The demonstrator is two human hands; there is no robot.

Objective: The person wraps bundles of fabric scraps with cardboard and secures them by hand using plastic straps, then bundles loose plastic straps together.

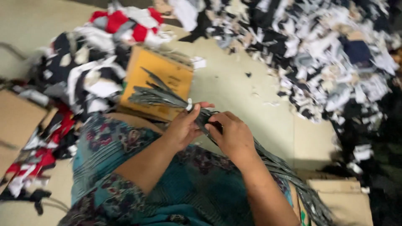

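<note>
A long bundle of dark grey fabric strips [157,95] runs from upper left to lower right across my lap. My left hand [185,124] grips it near the middle, thumb on top. My right hand [233,134] is closed on the same bundle just to the right, touching the left hand. The strips' far end fans out over a yellow cardboard box [167,73]; the near end [301,188] trails down past my right forearm. My teal patterned garment [125,167] lies beneath both arms.
A large heap of black, white and grey fabric scraps [326,54] fills the upper right floor. Another pile with red, white and black pieces [92,62] lies at the left. Brown cardboard boxes sit at far left [16,121] and lower right [343,201].
</note>
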